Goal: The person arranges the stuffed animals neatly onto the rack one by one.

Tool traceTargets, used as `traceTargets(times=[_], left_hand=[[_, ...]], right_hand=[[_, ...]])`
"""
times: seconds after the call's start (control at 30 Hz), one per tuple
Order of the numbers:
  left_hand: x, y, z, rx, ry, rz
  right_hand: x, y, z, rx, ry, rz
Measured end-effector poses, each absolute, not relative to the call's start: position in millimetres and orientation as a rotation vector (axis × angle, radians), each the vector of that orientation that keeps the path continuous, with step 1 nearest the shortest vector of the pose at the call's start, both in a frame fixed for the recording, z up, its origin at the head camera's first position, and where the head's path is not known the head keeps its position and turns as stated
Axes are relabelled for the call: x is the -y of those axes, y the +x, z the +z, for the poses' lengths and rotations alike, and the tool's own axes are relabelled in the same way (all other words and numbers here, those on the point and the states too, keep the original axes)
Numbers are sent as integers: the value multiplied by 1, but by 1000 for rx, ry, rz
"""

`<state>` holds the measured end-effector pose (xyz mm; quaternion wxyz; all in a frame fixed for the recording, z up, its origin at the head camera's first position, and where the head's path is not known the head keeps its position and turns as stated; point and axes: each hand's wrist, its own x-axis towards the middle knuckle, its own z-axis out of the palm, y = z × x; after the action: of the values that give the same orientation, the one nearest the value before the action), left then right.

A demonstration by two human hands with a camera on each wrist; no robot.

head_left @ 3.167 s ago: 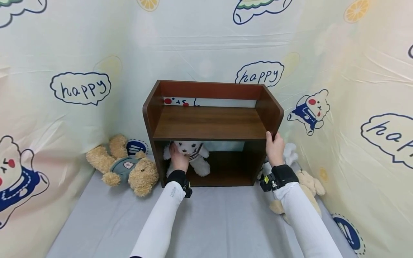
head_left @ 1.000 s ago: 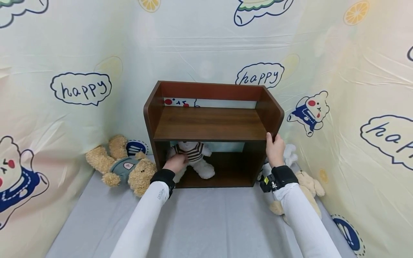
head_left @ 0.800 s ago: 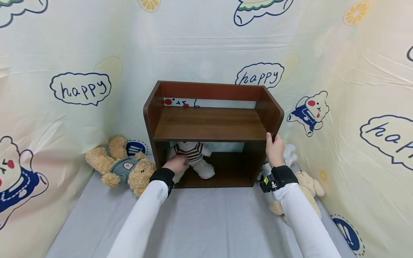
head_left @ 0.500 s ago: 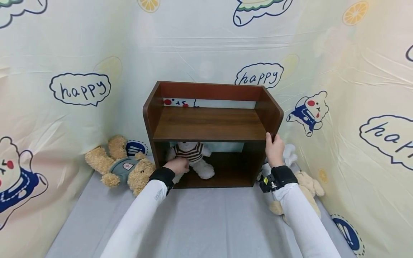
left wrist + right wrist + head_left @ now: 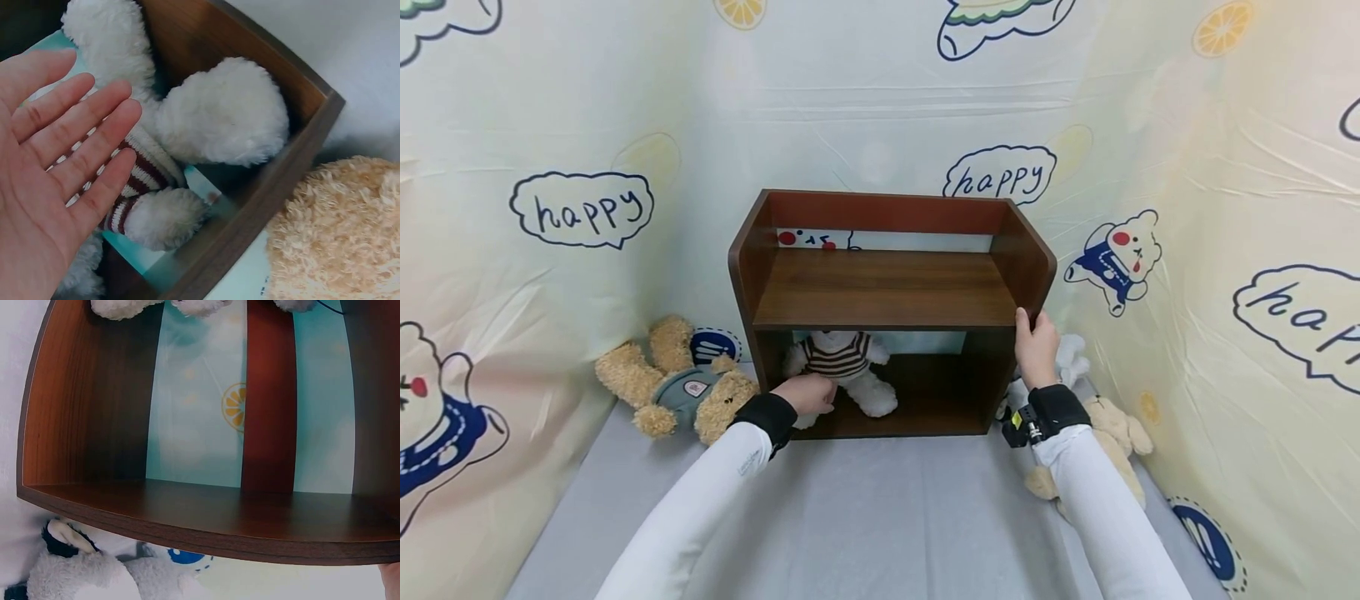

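A small dark brown wooden shelf (image 5: 883, 287) stands at the middle of the grey surface. In its lower left compartment sits a white teddy bear (image 5: 874, 395) in a striped sweater, its head partly hidden by the upper board. My left hand (image 5: 808, 393) is in front of the bear's lower body at the left panel. The left wrist view shows that hand (image 5: 69, 150) with fingers extended, palm showing, overlapping the striped sweater (image 5: 144, 159). My right hand (image 5: 1037, 350) grips the front edge of the shelf's right panel; its fingertips on the outer side are hidden.
A tan curly teddy bear (image 5: 688, 392) in a blue-green top lies just left of the shelf. Right of it, partly behind my right arm, are a beige plush toy (image 5: 1112, 421) and a grey-and-white plush toy (image 5: 81, 575). Printed curtains (image 5: 850, 100) close off the back and sides.
The bear has shifted from more upright, face showing, to leaning back with legs forward. My left hand has moved from its head down and left to its lower body. The right hand keeps its grip.
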<state>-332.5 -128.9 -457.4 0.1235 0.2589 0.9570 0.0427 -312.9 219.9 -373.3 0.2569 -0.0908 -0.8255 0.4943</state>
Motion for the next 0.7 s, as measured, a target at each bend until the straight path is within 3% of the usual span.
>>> traceTargets(times=[0.7], left_hand=[[146, -313, -454, -2764, 879, 111]], right_hand=[[-220, -313, -375, 2236, -232, 1324]])
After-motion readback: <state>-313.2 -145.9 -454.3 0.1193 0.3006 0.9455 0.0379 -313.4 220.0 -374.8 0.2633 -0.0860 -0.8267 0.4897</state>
